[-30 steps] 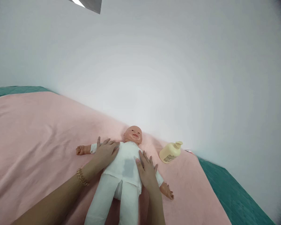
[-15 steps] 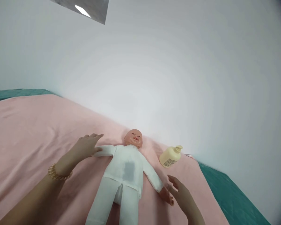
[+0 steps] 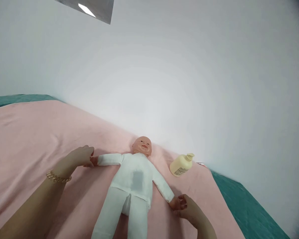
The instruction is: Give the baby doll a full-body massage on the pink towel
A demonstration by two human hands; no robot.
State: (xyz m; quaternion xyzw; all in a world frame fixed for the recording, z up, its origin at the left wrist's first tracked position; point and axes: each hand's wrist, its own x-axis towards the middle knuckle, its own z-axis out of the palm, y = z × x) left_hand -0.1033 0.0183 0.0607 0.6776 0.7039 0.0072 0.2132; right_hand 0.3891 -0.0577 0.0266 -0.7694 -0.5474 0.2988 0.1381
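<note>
Head view: both hands hold the doll by its small hands

The doll (image 3: 134, 176) lies on its back on the pink blanket (image 3: 27, 139), head at the far side by the wall, legs toward the near edge, arms spread. The left hand (image 3: 77, 158), a bracelet (image 3: 56, 177) on its wrist, curls its fingers shut around the doll's hand on the left. The right hand (image 3: 189, 209) is closed in the same way on the doll's other hand, near right. Neither holds anything else.

The grips look thin: only fingertips on small, smooth plastic, so I judge a tug could let either one slip free and drop the arm. Pulling both arms outward at once could strain the white sleeves where they meet the soft body. A bottle (image 3: 180, 165) lies on its side just beyond the doll's right-side arm; a wide swing of that arm or of the right hand could knock it so that it rolls toward the green sheet (image 3: 239, 205), or press its pump.
</note>
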